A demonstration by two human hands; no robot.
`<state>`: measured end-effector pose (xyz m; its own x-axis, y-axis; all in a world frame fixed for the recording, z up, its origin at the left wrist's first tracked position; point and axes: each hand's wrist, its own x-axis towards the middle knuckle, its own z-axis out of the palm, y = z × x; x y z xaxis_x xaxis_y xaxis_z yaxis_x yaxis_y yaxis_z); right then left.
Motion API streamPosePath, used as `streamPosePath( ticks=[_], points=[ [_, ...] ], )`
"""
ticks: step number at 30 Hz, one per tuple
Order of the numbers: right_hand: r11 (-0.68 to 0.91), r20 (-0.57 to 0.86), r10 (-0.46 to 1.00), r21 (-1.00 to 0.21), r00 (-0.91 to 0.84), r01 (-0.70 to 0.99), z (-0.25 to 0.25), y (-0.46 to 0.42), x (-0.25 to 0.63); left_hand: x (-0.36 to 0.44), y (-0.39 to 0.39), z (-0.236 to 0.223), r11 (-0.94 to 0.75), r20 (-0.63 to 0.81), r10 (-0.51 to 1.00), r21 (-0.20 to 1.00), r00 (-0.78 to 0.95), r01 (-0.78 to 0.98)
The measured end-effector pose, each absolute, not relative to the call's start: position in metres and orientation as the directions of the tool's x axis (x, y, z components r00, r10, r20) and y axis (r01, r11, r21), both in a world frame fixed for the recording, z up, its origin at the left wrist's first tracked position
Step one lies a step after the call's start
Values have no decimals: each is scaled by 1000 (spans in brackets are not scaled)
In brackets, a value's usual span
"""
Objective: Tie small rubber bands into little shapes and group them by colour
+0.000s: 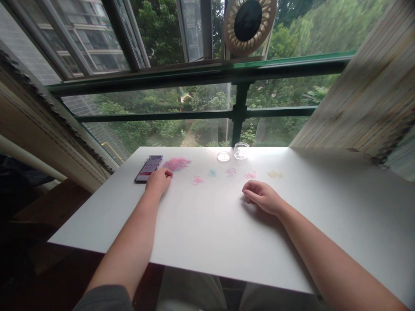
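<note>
My left hand (159, 180) is closed, its fingers curled at the near edge of a mixed pink and purple pile of thin bands (177, 163). Whatever its fingertips may hold is hidden. Just beside it lies a phone (147, 169) with a lit screen. My right hand (262, 195) hangs low over the table with fingers bent and thumb pressed in; I cannot make out anything in them. Small groups of thin looped bands lie sorted by colour: pink (197, 180), teal (212, 173), purple (231, 172), rosy red (250, 175) and pale yellow (275, 174).
A clear round container (241, 151) and a clear round lid (223, 157) sit at the far edge of the white table (201, 233). Beyond are a green railing (207, 73), windows and a round fan (249, 23). Curtains (359, 82) hang at both sides.
</note>
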<state>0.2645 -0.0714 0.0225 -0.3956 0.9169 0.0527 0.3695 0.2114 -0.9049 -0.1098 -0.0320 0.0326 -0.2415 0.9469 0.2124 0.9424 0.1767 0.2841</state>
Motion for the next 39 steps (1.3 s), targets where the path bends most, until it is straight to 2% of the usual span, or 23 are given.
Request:
streamPosePath(
  ticks=[8,14,21,26,30,34,39],
  points=[
    [222,63,914,-905,-400,364,26,-73,264,-107,-37,41,218,125,957,283,-262,934],
    [217,50,909,-904,-415,368,24,-72,265,-111,-41,43,149,72,981,293,-178,944],
    [259,70,903,-876,-423,407,26,-73,265,-106,-45,44,107,144,978,284,-153,953],
    [261,71,902,-874,-425,409,27,-74,265,-92,-52,39,11,290,942,471,-167,882],
    [283,79,900,-854,-428,437,27,-74,265,-65,-59,38,-73,292,943,645,-157,761],
    [312,103,897,-837,-429,450,25,-73,264,-16,-61,39,-264,307,951,758,31,596],
    [324,139,887,-866,-440,381,23,-72,264,52,-60,35,-478,405,877,779,257,406]
  ],
)
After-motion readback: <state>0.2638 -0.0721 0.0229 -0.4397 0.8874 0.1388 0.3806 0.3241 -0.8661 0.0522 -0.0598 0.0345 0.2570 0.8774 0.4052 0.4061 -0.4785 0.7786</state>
